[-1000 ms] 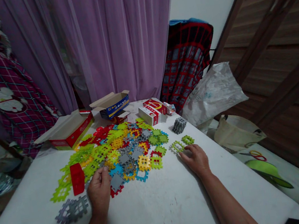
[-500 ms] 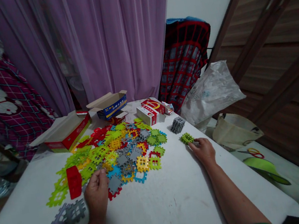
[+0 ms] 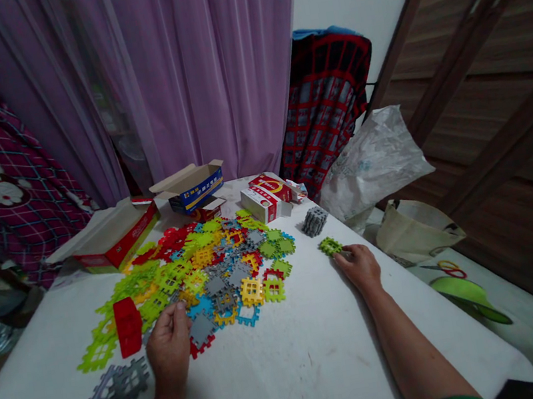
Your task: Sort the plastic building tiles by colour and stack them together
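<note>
Clump of green pcs (image 3: 328, 245) now where 2 lay apart 1 s ago; sits at fingertips of R hand (image 3: 362, 268), touching, can't tell if gripped, nr gray stack (image 3: 314, 221). L hand (image 3: 167, 340), fingers curled, by mixed pile (image 3: 196, 281); can't tell if holding anything

On the table (image 3: 264, 375), boxes (image 3: 203, 189) stand behind the piece heap (image 3: 217, 285), a stack (image 3: 314, 221) to its right.
</note>
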Demonstrator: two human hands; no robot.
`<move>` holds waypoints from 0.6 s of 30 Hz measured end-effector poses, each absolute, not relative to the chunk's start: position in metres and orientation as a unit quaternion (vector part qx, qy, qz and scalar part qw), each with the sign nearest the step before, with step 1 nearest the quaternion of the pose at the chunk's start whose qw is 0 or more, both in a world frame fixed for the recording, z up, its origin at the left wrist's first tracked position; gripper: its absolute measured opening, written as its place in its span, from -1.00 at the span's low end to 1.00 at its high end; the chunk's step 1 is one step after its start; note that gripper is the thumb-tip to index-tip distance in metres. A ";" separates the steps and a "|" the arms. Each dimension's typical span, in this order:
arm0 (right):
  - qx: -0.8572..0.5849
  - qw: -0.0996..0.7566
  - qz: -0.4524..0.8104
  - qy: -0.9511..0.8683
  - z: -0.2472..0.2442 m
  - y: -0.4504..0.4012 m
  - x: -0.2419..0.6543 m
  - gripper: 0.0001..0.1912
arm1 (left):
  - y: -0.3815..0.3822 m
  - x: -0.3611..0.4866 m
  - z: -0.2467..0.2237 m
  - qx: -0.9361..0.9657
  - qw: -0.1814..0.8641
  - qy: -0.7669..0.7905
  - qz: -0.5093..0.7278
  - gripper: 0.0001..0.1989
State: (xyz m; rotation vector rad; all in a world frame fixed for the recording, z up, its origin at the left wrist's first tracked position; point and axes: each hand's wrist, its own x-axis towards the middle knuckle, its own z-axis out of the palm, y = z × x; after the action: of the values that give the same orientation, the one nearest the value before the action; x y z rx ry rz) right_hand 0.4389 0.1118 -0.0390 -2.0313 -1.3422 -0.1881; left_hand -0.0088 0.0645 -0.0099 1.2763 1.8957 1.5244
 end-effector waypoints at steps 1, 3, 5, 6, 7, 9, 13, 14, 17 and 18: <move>-0.782 0.341 -0.074 -0.516 -0.039 0.112 0.439 -0.41 | 0.064 -0.009 -0.010 0.457 0.195 0.675 0.545 -0.58; -0.783 0.338 -0.077 -0.516 -0.039 0.111 0.439 -0.43 | 0.065 -0.009 -0.010 0.458 0.191 0.675 0.546 -0.58; -0.784 0.337 -0.079 -0.516 -0.040 0.111 0.439 -0.44 | 0.065 -0.009 -0.010 0.457 0.190 0.677 0.545 -0.57; -0.784 0.336 -0.079 -0.516 -0.040 0.111 0.439 -0.44 | 0.065 -0.009 -0.011 0.455 0.191 0.677 0.545 -0.58; -0.784 0.336 -0.078 -0.516 -0.041 0.111 0.439 -0.44 | 0.065 -0.009 -0.011 0.453 0.193 0.677 0.546 -0.58; -0.783 0.337 -0.076 -0.518 -0.042 0.112 0.439 -0.43 | 0.065 -0.009 -0.011 0.452 0.199 0.675 0.548 -0.60; -0.781 0.345 -0.075 -0.514 -0.042 0.113 0.440 -0.41 | 0.064 -0.007 -0.008 0.451 0.201 0.673 0.550 -0.61; -0.782 0.348 -0.077 -0.512 -0.041 0.113 0.440 -0.41 | 0.063 -0.007 -0.007 0.452 0.199 0.674 0.550 -0.60; -0.774 0.359 -0.095 -0.513 -0.037 0.110 0.437 -0.46 | 0.063 -0.005 -0.004 0.454 0.193 0.676 0.548 -0.60; -0.766 0.364 -0.102 -0.520 -0.036 0.108 0.434 -0.50 | 0.063 -0.005 -0.003 0.454 0.193 0.676 0.547 -0.61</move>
State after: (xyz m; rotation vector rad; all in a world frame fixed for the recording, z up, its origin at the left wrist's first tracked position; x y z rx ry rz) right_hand 0.4338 0.1079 -0.0357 -1.9707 -1.3391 -0.2621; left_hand -0.0052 0.0629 -0.0029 1.2752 1.8970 1.5364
